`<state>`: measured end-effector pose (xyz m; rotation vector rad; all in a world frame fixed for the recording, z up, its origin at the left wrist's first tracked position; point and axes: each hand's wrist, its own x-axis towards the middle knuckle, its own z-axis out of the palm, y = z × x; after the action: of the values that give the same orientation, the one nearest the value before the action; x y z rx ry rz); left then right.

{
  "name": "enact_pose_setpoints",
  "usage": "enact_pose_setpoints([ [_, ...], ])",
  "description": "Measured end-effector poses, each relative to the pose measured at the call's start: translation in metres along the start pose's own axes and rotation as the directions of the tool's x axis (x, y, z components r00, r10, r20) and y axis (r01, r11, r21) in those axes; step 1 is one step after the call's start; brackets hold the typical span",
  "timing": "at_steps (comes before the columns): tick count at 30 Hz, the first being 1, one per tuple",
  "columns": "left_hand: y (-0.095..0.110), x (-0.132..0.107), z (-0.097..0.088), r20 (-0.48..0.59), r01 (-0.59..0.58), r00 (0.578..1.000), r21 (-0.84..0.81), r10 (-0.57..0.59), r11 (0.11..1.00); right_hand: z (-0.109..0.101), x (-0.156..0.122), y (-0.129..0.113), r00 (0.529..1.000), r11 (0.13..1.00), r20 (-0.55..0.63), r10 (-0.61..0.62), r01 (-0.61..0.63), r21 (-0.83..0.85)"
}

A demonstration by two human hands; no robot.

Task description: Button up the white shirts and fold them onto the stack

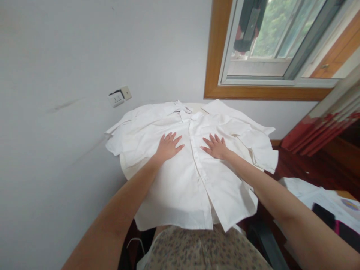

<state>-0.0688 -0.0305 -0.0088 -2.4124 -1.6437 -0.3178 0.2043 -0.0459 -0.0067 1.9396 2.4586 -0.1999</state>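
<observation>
A white button-up shirt (180, 183) lies spread, front side up, over a table whose top is mostly hidden. Its collar points toward the wall and its hem hangs over the near edge. My left hand (168, 146) rests flat on the shirt's left half, fingers spread. On the other side of the button strip, my right hand (215, 146) lies flat on the cloth with its fingers apart. More white cloth with a sleeve-like end lies at the far left, beside the collar. Neither hand grips anything.
A white wall with a power socket (116, 99) stands behind and left of the table. A wood-framed window (213, 92) is at the upper right, near a red and beige curtain (315, 131). Papers (303, 191) and a dark object (323, 214) lie at lower right.
</observation>
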Motion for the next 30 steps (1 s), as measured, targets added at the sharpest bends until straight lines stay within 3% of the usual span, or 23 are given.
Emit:
enact_pose_setpoints([
  [4,0.025,-0.014,-0.010,-0.092,-0.027,0.995,-0.037,0.023,0.999,0.004,0.008,0.001,0.999,1.000,-0.047,-0.010,0.009,-0.023],
  [8,0.050,-0.033,-0.006,-0.014,-0.017,1.000,-0.112,0.016,0.994,0.007,0.016,0.006,0.992,0.997,-0.109,-0.058,0.051,-0.060],
  [12,0.051,-0.039,0.002,0.019,-0.053,0.998,-0.115,0.055,0.992,0.007,0.018,0.013,0.975,0.991,-0.182,-0.129,0.121,-0.053],
  [15,0.048,-0.038,-0.002,0.002,-0.066,0.998,-0.117,0.067,0.991,-0.001,0.010,0.013,0.938,0.980,-0.283,-0.197,0.190,-0.052],
  [18,0.053,-0.042,-0.020,-0.031,-0.106,0.994,-0.130,0.103,0.986,-0.021,-0.014,0.004,0.880,0.949,-0.355,-0.314,0.299,-0.099],
  [22,0.076,-0.061,-0.052,0.020,-0.154,0.986,-0.242,0.164,0.958,-0.045,-0.075,-0.017,0.894,0.909,-0.210,-0.397,0.414,0.046],
  [26,0.101,-0.088,-0.067,0.101,-0.145,0.972,-0.461,0.214,0.875,-0.038,-0.134,-0.041,0.943,0.925,-0.101,-0.318,0.332,0.187],
  [30,0.112,-0.105,-0.065,0.116,-0.075,0.979,-0.562,0.168,0.824,-0.018,-0.154,-0.060,0.974,0.971,-0.158,-0.162,0.186,0.153],
])
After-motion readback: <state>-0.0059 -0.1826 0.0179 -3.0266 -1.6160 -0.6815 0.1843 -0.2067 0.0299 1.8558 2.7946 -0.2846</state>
